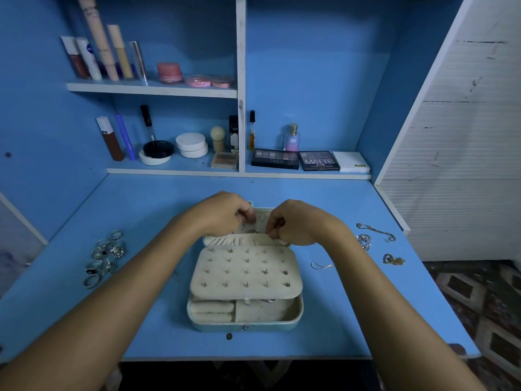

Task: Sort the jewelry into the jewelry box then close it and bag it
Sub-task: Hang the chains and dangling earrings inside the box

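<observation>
An open light-blue jewelry box (245, 324) lies in the middle of the blue desk, its cream earring flap (245, 273) studded with several earring posts. Both hands work at the far lid with its gathered pocket (239, 239). My left hand (225, 214) pinches a small silver piece (251, 230) above the pocket. My right hand (296, 222) has its fingers curled, pinching at the pocket's edge; what it holds is too small to tell. Several silver rings (105, 256) lie at the left. Chains (375, 230) and bracelets (393, 260) lie at the right, with a thin silver chain (321, 265) nearer the box.
Shelves at the back carry cosmetics: tubes (98, 49), compacts (191, 145), a perfume bottle (291, 138) and eyeshadow palettes (318, 160). A white slatted panel (462, 136) stands at the right. The desk's front edge (245, 358) is close below the box.
</observation>
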Tool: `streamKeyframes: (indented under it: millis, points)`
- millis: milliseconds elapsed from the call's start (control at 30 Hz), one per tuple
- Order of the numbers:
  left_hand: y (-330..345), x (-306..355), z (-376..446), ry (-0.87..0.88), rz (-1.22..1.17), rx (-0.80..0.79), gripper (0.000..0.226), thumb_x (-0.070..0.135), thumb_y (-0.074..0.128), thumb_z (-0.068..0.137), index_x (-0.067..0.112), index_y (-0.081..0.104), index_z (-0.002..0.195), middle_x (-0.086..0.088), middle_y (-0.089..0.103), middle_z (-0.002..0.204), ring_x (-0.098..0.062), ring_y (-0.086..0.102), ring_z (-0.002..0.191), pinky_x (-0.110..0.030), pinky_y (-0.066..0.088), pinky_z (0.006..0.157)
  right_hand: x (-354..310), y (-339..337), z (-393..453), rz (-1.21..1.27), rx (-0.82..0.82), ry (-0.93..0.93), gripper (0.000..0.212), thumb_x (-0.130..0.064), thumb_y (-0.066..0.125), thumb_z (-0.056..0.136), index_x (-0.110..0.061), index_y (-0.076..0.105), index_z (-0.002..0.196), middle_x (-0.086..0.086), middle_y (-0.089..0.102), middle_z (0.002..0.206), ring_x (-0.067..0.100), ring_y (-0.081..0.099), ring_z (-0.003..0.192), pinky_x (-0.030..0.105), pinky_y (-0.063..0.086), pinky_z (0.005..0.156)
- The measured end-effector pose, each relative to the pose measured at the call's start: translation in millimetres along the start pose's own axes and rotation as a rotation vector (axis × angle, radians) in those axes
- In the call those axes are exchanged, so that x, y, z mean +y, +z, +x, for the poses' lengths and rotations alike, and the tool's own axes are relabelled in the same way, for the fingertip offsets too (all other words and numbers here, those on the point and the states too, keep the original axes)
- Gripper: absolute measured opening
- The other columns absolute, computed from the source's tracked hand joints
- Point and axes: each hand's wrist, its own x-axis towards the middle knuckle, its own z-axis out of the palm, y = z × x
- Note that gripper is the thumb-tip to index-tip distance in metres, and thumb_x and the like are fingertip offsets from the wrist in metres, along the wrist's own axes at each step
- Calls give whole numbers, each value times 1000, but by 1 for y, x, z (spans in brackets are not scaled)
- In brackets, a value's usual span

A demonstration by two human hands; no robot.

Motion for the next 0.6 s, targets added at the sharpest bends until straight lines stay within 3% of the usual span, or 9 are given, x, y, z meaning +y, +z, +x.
streamKeyframes:
  millis: [233, 400, 500, 600]
  points:
    - [4, 3, -1, -21, 23, -37, 29, 10, 53, 92, 30, 74, 92, 12, 67, 104, -7, 63, 87, -25, 53, 78, 4, 1, 1, 30, 7, -18, 16, -13, 61, 94, -27, 69, 90, -11, 66, 87, 3, 60, 76, 19, 47, 67]
    - [0, 12, -6, -42, 59, -127, 29, 12, 49, 92, 28, 74, 94, 18, 61, 83, -5, 59, 74, -19, 43, 61, 4, 2, 0, 40, 3, -20, 17, -12, 60, 93, -26, 69, 90, -7, 69, 89, 4, 61, 76, 20, 49, 69]
    - [-2, 13, -6, -49, 68, -141, 28, 15, 49, 93, 27, 73, 98, 16, 61, 84, -5, 57, 74, -20, 42, 61, 4, 1, -1, 42, 3, -22, 17, -12, 60, 94, -26, 69, 90, -7, 68, 90, 6, 61, 77, 21, 49, 69]
    - [0, 9, -2, -21, 28, -32, 24, 15, 51, 93, 26, 71, 98, 15, 59, 92, -3, 57, 84, -19, 42, 67, 3, 1, -1, 41, -2, -21, 18, -11, 58, 95, -27, 67, 91, -8, 68, 88, 5, 61, 76, 19, 46, 66]
